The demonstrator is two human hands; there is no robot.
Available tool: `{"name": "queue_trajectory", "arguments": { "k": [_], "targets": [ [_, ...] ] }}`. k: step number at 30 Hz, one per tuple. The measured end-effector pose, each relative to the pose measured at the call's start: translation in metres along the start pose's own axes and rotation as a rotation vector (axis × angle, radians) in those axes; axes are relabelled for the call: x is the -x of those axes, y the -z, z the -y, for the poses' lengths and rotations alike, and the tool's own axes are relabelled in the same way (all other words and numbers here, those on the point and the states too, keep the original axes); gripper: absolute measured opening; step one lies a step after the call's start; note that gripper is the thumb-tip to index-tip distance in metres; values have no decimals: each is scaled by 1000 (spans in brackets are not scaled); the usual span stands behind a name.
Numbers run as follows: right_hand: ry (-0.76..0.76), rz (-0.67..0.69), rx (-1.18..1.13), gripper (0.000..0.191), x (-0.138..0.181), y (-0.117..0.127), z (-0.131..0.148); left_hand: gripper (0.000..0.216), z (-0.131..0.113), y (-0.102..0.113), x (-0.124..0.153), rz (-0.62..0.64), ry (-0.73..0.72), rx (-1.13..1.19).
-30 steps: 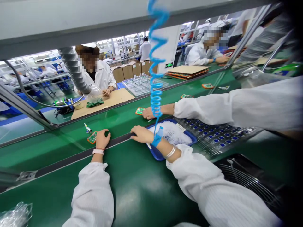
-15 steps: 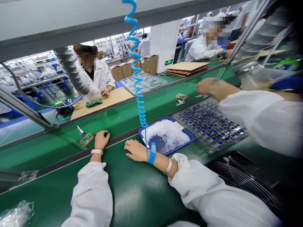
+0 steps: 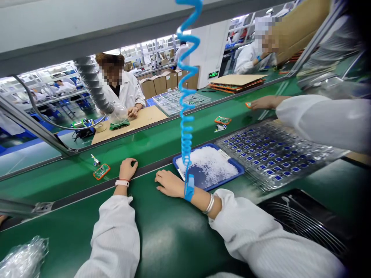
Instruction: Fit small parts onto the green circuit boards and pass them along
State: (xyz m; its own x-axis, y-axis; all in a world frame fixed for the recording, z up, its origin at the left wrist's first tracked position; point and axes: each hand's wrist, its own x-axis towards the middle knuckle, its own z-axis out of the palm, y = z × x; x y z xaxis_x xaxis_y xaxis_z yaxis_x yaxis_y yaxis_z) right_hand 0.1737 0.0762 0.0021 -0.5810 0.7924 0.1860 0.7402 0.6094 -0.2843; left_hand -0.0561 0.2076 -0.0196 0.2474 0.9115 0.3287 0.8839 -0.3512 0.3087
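My left hand (image 3: 128,168) rests at the near edge of the green conveyor belt, thumb and fingers apart, holding nothing. To its left on the belt lie an orange-edged green circuit board (image 3: 101,172) and a small white part (image 3: 94,160). My right hand (image 3: 170,183) lies palm down on the green bench with its fingers spread, also holding nothing. A blue wrist strap (image 3: 189,188) with a coiled blue cord (image 3: 186,116) is around that wrist. Just beyond that hand is a blue tray (image 3: 206,185) of small white pieces (image 3: 216,164).
At right, a co-worker's hand (image 3: 262,103) touches an orange-edged board (image 3: 248,105) on the belt. Another board (image 3: 223,120) lies nearer. Clear plastic trays (image 3: 272,154) hold blue-topped parts. Black cable ties (image 3: 298,216) and crumpled clear plastic (image 3: 26,256) lie on the bench.
The left circuit board and white part have shifted left, away from my left hand. The co-worker's hand has come down flatter over the belt. A person at far right now raises a cardboard sheet.
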Motion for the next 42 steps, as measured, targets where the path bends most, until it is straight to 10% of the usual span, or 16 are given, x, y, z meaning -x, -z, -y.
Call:
{"name": "queue_trajectory", "arguments": {
  "k": [18,42],
  "targets": [
    [-32,42,-19,22,-2,3,4,33,-58,-14,13,26,-219,29],
    [20,38,35,28,-4,-2,3,33,-58,-14,25,74,-327,83]
  ]
}}
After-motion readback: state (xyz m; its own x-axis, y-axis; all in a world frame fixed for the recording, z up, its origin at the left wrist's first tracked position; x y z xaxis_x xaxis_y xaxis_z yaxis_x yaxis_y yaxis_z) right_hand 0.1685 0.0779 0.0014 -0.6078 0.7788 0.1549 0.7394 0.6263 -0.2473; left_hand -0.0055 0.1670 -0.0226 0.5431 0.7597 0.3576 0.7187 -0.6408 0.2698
